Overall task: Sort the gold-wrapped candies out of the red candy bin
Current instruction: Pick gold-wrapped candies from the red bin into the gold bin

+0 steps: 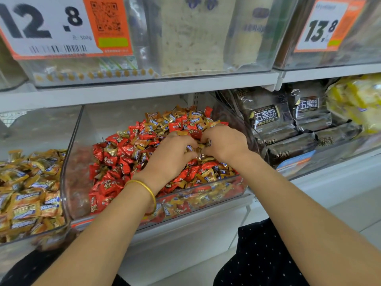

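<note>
1. Bin [70,157]: clear plastic, on the lower shelf [132,90], between a left bin [65,222] and a right bin [348,149]. It holds a mixed heap. Red candies [111,162] dominate the left and front of the heap. Gold candies [181,115] are thickest toward the back right corner, with more scattered along the front edge.

2. My left hand [171,153]: reaches in over the front edge, knuckles up, near the middle of the heap. The fingers are curled tight and close round a small clutch of gold candies at their tips. A gold bracelet [144,186] sits on the wrist, above the front edge.

3. My right hand [224,143]: just beside the left hand, toward the right wall of the bin. Its fingers are curled narrow, and the tips pinch the same clutch of gold candies from the other side. The fingertips of both hands meet over the wrappers; how many pieces are held I cannot tell.

4. Loose gold candies lie directly beyond both sets of knuckles, touching them, and under the right wrist.

5. The left bin is filled with wrapped gold pieces [26,195] only.

6. The right bin holds dark packs [266,118] and, at its far right, yellow packs [354,100].

7. Upper shelf: clear bins carrying price tags, 12.8 [41,23] on the left and 13.8 [321,27] on the right.
</note>
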Motion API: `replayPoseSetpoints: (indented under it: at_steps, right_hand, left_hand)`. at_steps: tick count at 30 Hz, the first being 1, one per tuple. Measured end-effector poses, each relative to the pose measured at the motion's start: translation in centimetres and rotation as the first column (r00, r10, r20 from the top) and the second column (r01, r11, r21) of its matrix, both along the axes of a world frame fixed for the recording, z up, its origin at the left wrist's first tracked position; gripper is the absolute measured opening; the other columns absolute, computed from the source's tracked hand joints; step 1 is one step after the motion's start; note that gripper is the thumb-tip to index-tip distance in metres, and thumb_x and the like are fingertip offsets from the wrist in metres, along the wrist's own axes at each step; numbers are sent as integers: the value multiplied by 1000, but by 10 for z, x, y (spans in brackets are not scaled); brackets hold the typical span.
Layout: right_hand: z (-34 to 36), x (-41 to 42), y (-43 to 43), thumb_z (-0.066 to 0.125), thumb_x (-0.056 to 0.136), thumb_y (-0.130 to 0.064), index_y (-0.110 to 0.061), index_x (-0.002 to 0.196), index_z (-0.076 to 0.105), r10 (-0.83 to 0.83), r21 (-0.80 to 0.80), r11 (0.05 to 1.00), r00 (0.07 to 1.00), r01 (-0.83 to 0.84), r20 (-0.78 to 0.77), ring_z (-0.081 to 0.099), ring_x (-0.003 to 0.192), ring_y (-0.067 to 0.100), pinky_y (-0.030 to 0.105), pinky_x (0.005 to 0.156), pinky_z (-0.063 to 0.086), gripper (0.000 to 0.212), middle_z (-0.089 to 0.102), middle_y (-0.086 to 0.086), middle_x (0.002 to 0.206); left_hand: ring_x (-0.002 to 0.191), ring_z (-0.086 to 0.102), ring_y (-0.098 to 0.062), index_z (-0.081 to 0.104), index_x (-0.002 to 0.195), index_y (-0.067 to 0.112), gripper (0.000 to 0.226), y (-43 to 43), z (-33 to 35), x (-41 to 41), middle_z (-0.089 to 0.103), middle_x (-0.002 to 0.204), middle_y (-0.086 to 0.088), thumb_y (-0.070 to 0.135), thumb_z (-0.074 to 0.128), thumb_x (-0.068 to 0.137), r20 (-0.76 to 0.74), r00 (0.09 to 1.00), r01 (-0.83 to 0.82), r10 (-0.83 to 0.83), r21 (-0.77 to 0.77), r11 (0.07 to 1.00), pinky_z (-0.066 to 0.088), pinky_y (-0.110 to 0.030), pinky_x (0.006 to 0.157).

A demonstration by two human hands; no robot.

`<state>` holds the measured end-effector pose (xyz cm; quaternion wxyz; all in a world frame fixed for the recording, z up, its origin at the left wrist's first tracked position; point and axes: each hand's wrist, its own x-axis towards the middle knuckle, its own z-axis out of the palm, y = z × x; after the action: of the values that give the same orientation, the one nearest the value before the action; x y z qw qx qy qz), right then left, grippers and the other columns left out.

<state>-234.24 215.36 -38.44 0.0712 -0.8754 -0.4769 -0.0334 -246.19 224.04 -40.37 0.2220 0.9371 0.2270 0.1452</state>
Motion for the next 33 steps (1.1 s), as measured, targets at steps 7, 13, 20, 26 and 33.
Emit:
replayPoseSetpoints:
  at_steps: [7,13,20,26,33]
  right_hand:
    - [11,7,-14,58,87,-22,-10,70,58,56,380,918,914,111,-402,57,67,19,30,64,48,21,61,2,73]
    - [21,4,-32,46,91,-23,-9,82,55,99,412,834,636,366,-765,36,47,16,22,41,29,20,48,9,67]
    - [15,5,-29,61,87,-21,-7,71,54,90,412,874,749,256,-657,53,58,18,22,41,36,22,56,6,66]
    - [11,7,-15,63,85,-5,-8,97,71,105,96,992,944,-78,-312,61,103,15,18,80,46,15,65,4,115]
    - [3,1,1,69,85,-24,-7,133,52,155,-48,981,915,-186,-372,63,95,23,8,54,44,54,52,9,134]
  left_hand:
    - [117,50,-30,46,135,30,53,-10,2,3,35,137,-12,32,64,86,-156,987,-22,50,175,984,47,-36,91]
    - [116,51,-27,56,123,28,34,-13,1,7,38,137,-10,31,61,89,-121,988,-60,100,298,953,50,-37,79]
    - [107,53,-19,64,103,22,20,4,4,3,58,115,0,25,68,83,186,976,-102,113,-70,992,41,-25,83]
    - [102,49,-6,65,105,17,22,10,21,-13,52,108,12,19,69,83,359,904,-78,232,-395,915,34,-19,87]
    - [98,55,-9,65,99,22,18,9,22,-18,48,93,27,20,71,82,346,889,-71,301,-546,835,48,-30,84]
